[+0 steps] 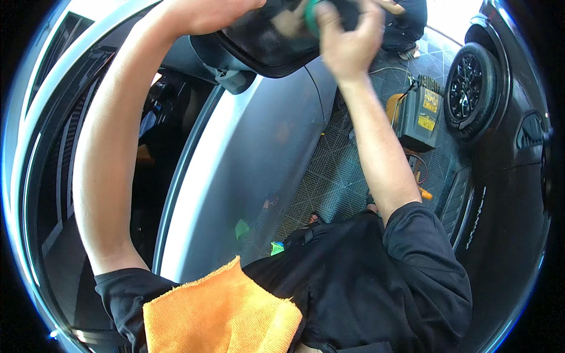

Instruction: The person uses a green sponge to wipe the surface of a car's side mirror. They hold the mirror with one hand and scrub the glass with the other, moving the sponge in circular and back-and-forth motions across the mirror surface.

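Note:
A glossy black side mirror (268, 44) stands out from the silver-grey car door (253, 135) at the top of the view. My right hand (351, 44), slightly blurred, grips a green round pad (312, 17) against the mirror's dark, shiny surface. On the mirror's left side, my left hand (215, 15) lies close against its upper part; the top edge of the picture cuts off most of its fingers. An orange cloth (220, 312) hangs over the front of my black shirt.
To the right stands a dark car (506, 176) with a black wheel (471, 88). Between the cars, a grey boxy machine (421, 115) with yellow labels and a cable sits on the patterned tile floor (323, 182). Another person (406, 26) in dark clothes is low down beyond it.

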Tool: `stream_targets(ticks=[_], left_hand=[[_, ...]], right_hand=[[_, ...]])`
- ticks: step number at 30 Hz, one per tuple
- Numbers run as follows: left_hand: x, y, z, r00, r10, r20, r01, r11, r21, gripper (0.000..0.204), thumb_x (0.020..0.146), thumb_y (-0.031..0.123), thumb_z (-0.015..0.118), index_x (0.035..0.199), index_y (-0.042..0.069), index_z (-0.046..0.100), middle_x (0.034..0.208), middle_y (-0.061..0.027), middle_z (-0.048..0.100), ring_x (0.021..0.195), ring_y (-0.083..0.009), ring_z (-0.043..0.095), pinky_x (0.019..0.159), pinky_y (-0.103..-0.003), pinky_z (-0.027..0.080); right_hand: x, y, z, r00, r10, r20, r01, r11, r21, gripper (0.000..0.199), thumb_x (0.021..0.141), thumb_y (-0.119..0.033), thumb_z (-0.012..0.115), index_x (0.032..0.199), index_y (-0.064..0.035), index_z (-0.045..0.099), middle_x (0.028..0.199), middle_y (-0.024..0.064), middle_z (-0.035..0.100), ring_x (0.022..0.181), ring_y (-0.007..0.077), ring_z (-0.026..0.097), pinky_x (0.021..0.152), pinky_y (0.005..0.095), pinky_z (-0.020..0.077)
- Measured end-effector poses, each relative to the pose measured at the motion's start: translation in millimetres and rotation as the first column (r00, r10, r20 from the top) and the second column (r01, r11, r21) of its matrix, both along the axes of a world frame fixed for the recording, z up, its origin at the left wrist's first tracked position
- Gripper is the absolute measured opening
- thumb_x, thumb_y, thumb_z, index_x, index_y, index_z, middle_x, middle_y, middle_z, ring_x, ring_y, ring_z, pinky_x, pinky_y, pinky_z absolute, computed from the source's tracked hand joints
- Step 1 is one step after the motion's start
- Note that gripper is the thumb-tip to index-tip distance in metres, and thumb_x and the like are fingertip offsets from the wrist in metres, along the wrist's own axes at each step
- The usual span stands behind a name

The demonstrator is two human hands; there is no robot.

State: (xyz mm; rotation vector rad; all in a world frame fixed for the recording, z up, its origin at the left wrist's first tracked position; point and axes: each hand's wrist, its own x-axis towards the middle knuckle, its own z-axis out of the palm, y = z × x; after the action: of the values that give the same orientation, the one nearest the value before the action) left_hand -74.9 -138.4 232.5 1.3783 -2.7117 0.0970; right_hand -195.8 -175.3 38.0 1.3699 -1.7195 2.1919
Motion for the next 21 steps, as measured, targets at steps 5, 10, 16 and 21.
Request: stream_targets(ticks=[5, 10, 16, 21], left_hand=[[-6.7, 3.3, -3.2, 0.964, 0.241, 0.109, -0.254, 0.958, 0.132, 0.047, 0.097, 0.015, 0.055, 0.143, 0.007, 0.059, 0.118, -0.0253, 0.072, 0.107, -0.0368, 0.07, 0.097, -0.045, 0.052], [9.9, -6.6, -17.8, 0.985, -0.162, 0.061, 0.164, 0.986, -0.021, 0.04, 0.101, 0.016, 0.052, 0.138, 0.006, 0.063, 0.115, -0.0231, 0.073, 0.107, -0.0359, 0.069, 0.096, -0.045, 0.052], [22.9, -27.9, -15.7, 0.986, -0.145, 0.077, 0.14, 0.988, 0.063, 0.038, 0.1, 0.015, 0.052, 0.134, 0.003, 0.065, 0.118, -0.0226, 0.073, 0.109, -0.0348, 0.07, 0.099, -0.045, 0.052], [26.1, -15.9, -14.2, 0.981, -0.168, 0.092, 0.167, 0.986, 0.026, 0.036, 0.1, 0.016, 0.052, 0.13, 0.002, 0.067, 0.118, -0.0223, 0.073, 0.11, -0.0355, 0.069, 0.098, -0.046, 0.052]], right_hand=[[30.7, 12.8, -2.7, 1.0, 0.028, 0.009, -0.029, 0.999, 0.026, 0.034, 0.092, -0.013, 0.076, 0.12, -0.0061, 0.058, 0.121, 0.0172, 0.062, 0.121, 0.0335, 0.06, 0.109, 0.0465, 0.0454], [35.0, 4.3, -11.7, 0.971, -0.048, 0.236, 0.065, 0.996, -0.067, 0.038, 0.091, -0.008, 0.075, 0.124, -0.0019, 0.057, 0.122, 0.0192, 0.065, 0.118, 0.0356, 0.063, 0.105, 0.0469, 0.0491], [66.3, -1.7, -3.7, 0.997, 0.018, 0.069, 0.005, 0.949, -0.315, 0.037, 0.09, -0.01, 0.078, 0.121, -0.0024, 0.058, 0.12, 0.0191, 0.066, 0.118, 0.0347, 0.063, 0.105, 0.0453, 0.0492], [41.7, 14.8, 21.4, 0.781, 0.038, 0.624, -0.042, 0.999, -0.007, 0.037, 0.096, -0.017, 0.073, 0.127, -0.0035, 0.057, 0.124, 0.0197, 0.065, 0.117, 0.0326, 0.065, 0.104, 0.0469, 0.0512]])
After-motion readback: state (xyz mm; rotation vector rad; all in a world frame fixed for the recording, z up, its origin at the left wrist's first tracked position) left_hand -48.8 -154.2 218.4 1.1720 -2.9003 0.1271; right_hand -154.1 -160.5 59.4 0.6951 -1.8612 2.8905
